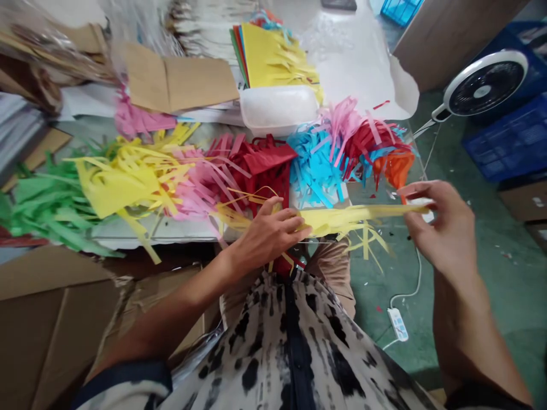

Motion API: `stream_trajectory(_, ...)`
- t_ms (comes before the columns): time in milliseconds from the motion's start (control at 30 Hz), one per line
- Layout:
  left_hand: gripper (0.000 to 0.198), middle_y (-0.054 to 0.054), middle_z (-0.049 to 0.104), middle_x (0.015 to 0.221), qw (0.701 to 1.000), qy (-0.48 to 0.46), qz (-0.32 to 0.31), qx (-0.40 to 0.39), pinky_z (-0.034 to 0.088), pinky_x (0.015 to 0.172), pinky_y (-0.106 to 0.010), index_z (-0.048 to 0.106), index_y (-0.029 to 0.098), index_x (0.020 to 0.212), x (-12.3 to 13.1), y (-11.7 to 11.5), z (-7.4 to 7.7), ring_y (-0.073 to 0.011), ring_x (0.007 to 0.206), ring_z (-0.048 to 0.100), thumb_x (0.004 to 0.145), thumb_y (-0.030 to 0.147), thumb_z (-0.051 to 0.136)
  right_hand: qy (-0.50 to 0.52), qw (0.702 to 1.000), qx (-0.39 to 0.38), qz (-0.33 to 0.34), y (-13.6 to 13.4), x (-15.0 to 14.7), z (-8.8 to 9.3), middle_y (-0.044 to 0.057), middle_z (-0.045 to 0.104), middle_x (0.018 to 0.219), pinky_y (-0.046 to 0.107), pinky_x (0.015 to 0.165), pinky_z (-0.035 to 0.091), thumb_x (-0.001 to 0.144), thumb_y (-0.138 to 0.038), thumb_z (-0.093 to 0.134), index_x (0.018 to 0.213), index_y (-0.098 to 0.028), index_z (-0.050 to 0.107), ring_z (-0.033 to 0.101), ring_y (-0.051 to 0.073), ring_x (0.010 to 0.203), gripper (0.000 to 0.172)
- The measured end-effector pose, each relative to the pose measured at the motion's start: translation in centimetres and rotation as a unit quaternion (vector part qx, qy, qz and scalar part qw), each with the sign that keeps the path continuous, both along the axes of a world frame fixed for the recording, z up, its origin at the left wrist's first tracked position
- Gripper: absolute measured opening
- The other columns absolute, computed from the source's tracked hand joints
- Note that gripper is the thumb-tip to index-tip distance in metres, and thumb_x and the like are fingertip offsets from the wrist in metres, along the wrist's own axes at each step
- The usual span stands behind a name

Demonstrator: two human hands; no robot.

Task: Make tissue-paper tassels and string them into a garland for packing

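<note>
- we note the left hand [267, 236] clenched, fingers curled over a yellow fringed paper strip [342, 219], grasping it;
- we note the right hand [440, 228] pinching the strip's far end between thumb and fingertips;
- we place the strip across the person's lap, just before the table [171, 230] edge;
- we see fringed paper bunches [256, 171], red, blue, pink, yellow and green, in a row beyond it;
- behind them, a white plastic tub [277, 108] and folded cardboard [175, 77];
- on the floor, a power strip [398, 324]
</note>
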State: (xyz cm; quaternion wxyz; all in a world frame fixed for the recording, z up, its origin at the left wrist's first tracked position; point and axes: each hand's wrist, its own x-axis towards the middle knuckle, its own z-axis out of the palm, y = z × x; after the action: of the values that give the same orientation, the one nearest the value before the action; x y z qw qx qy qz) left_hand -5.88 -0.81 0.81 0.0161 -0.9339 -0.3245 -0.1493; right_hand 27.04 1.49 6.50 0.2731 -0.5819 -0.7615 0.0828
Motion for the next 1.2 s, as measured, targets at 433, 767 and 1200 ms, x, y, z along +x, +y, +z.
stream_trajectory(433,0.032,-0.003,0.076,0.126,1.0,-0.011,0.005,-0.015,0.025,0.131,-0.057,0.07,0.031,0.129,-0.1,-0.4,-0.3,-0.0221,0.124,0.067,0.102,0.017,0.062,-0.207,0.948,0.024,0.242,-1.7,-2.8,-4.2,0.017,0.063,0.139,0.059,0.108,0.046,0.077,-0.004,0.055,0.104,-0.018,0.073,0.053,0.039,0.138,0.035)
stream_trajectory(767,0.046,-0.002,0.071,0.126,0.999,0.034,0.007,-0.031,0.022,0.132,-0.064,0.063,0.039,0.141,0.0,-1.0,0.2,-0.0227,0.13,0.063,0.101,0.016,0.063,-0.119,0.967,0.066,0.216,-3.2,-2.8,-1.8,0.01,0.077,0.13,0.053,0.113,0.051,0.092,-0.016,0.054,0.128,-0.021,0.074,0.068,0.031,0.128,0.041)
stream_trajectory(1200,0.028,0.001,0.082,0.111,0.992,-0.057,0.108,-0.014,0.021,0.129,-0.07,0.076,0.028,0.101,-7.5,-3.8,1.0,-0.0252,0.115,0.072,0.089,0.012,0.058,-0.155,0.949,0.1,0.257,-3.8,-5.2,-7.2,0.004,0.073,0.139,0.054,0.12,0.041,0.103,-0.021,0.062,0.137,-0.024,0.068,0.069,0.024,0.129,0.035)
